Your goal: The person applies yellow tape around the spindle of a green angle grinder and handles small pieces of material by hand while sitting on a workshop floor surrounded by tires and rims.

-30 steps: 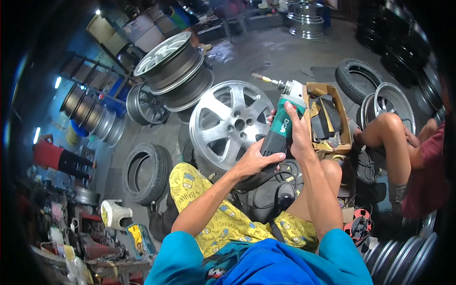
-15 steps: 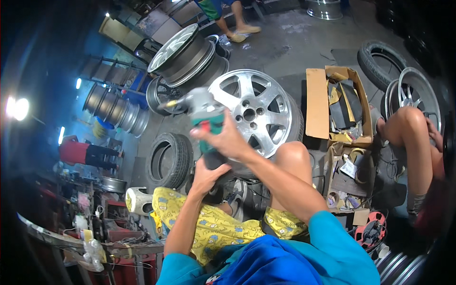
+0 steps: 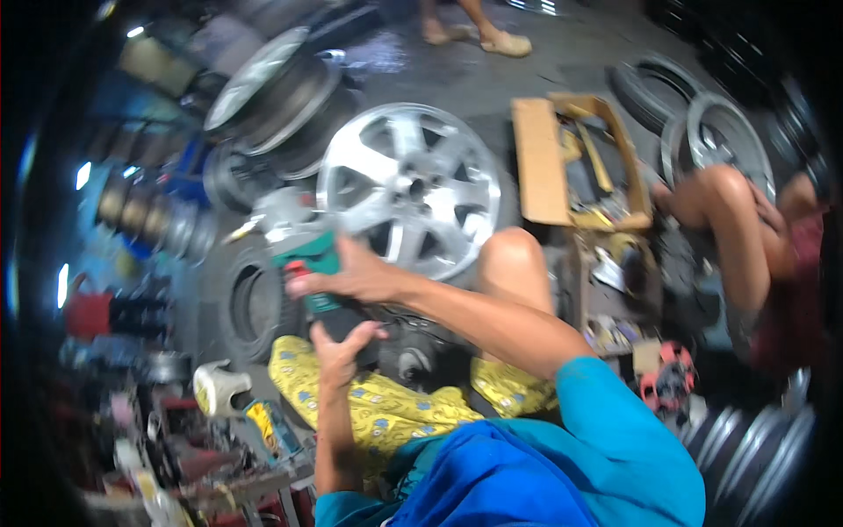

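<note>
My right hand [image 3: 356, 270] wraps round the green body of an angle grinder [image 3: 318, 249], its thumb side near a red switch. The grinder's grey head points up and left, with a small yellowish tip at its side; motion blurs it. Lower down, my left hand [image 3: 338, 353] cups the dark rear end of the tool, thumb stretched to the right. Just beyond my hands lies a silver alloy wheel rim [image 3: 452, 189], face up, with wide spokes and a round centre hole. The grinder is held left of the rim, apart from its face.
Large rims [image 3: 272, 97] lean at the back left, above a black tyre [image 3: 250, 303]. An open cardboard box [image 3: 540, 162] of scraps stands right of the rim. A seated person's bare knee [image 3: 729, 189] is at far right. Another person's sandalled foot [image 3: 505, 44] shows at the top.
The view has turned, shifting the rim and boxes left and up in the picture. Both hands still hold the grinder, now farther left of the rim. The person at the back has stepped.
</note>
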